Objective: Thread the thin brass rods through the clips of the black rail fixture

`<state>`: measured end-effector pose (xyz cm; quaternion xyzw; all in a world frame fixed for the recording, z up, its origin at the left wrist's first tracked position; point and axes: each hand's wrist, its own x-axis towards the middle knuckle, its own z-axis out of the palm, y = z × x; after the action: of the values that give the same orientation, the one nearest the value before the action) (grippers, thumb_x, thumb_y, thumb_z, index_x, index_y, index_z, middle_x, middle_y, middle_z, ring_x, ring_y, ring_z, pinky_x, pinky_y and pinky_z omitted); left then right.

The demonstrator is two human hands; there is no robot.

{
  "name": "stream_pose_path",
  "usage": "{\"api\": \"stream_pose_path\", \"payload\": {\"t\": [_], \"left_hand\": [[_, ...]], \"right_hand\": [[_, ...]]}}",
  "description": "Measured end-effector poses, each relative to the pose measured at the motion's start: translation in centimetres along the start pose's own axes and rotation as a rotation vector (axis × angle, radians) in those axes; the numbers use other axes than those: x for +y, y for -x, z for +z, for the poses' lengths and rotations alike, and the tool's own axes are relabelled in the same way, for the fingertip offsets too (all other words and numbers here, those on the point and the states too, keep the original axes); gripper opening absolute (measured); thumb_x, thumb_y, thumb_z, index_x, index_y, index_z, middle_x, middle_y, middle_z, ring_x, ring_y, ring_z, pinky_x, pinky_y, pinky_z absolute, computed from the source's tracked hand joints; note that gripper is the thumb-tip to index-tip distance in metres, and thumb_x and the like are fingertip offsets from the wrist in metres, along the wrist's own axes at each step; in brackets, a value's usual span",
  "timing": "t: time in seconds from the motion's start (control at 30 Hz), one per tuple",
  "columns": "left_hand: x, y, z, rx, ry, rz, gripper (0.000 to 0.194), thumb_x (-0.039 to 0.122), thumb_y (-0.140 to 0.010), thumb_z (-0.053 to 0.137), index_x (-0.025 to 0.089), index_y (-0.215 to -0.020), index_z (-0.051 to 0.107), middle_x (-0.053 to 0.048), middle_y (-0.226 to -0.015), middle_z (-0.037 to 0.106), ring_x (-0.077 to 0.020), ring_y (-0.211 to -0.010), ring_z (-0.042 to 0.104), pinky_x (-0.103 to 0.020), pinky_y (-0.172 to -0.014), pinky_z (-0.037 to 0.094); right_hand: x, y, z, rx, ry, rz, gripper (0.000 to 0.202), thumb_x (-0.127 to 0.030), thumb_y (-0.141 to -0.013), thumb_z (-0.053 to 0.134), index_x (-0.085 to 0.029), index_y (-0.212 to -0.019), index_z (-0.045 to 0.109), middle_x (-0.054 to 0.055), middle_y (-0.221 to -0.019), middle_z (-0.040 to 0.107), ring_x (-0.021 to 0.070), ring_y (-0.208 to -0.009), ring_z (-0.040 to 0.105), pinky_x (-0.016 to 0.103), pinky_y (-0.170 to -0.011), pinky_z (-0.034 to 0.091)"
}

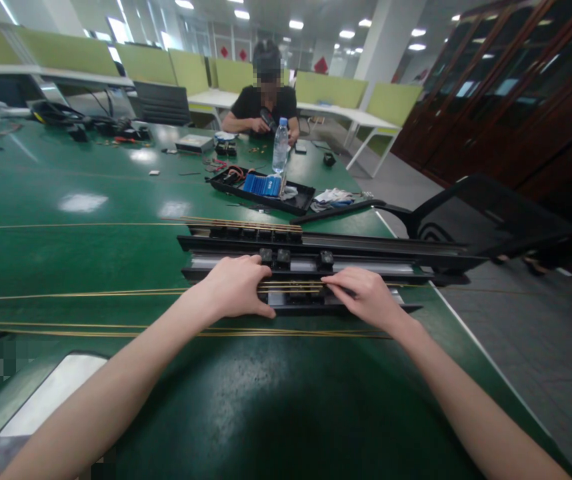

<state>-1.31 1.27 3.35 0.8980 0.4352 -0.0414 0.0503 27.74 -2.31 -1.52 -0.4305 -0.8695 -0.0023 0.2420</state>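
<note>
My left hand (pixel 233 285) straddles the nearest black channel rail (pixel 336 309), its thumb along the near wall and its fingers at the far side. My right hand (pixel 366 293) pinches thin brass-coloured rods (pixel 291 287) between thumb and fingertips; how many it holds I cannot tell. These rods lie lengthwise over the rail and run far out to the left. Small black blocks (pixel 283 259) sit in the middle rail (pixel 391 267), just beyond my hands. Farther back, another rail (pixel 366 244) carries more blocks with rods lying over them.
More long rods (pixel 131 330) lie on the green table (pixel 246 393) nearer me. Behind the rails are a black tray (pixel 241 193) with a blue part, a bottle (pixel 281 147) and gloves (pixel 333 199). A person (pixel 266 107) sits opposite. A chair (pixel 491 213) stands at the right.
</note>
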Motion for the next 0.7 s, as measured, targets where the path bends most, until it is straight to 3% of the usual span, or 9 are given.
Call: {"api": "stream_pose_path", "payload": {"t": [0.17,0.3,0.7], "left_hand": [[2.0,-1.2,1.6,0.196,0.109,0.087,0.059,0.064,-0.075,0.061,0.024,-0.119,0.062,-0.006,-0.109,0.063,-0.0241,-0.100,0.062,-0.033,-0.083,0.049],[2.5,-2.0,3.1,0.262,0.155,0.181,0.051,0.058,-0.079,0.061,0.024,-0.117,0.063,-0.004,-0.105,0.064,-0.0227,-0.100,0.061,-0.033,-0.081,0.050],[2.3,-2.2,3.2,0.270,0.167,0.193,0.043,0.053,-0.081,0.062,0.021,-0.108,0.065,-0.004,-0.103,0.067,-0.0221,-0.098,0.062,-0.032,-0.080,0.049]], "right_hand": [[-1.3,-0.1,-0.1,-0.009,-0.070,0.057,0.029,-0.025,-0.092,0.053,-0.021,-0.118,0.065,0.007,-0.105,0.071,0.0212,-0.093,0.065,0.037,-0.084,0.052],[-2.0,-0.3,0.4,-0.006,-0.079,0.093,0.035,-0.038,-0.087,0.063,-0.021,-0.118,0.065,0.007,-0.112,0.068,0.0231,-0.100,0.063,0.039,-0.089,0.051],[-2.2,-0.2,0.8,0.031,-0.125,0.110,0.030,-0.038,-0.088,0.064,-0.023,-0.114,0.069,0.005,-0.113,0.069,0.0210,-0.101,0.064,0.036,-0.091,0.052]]}}
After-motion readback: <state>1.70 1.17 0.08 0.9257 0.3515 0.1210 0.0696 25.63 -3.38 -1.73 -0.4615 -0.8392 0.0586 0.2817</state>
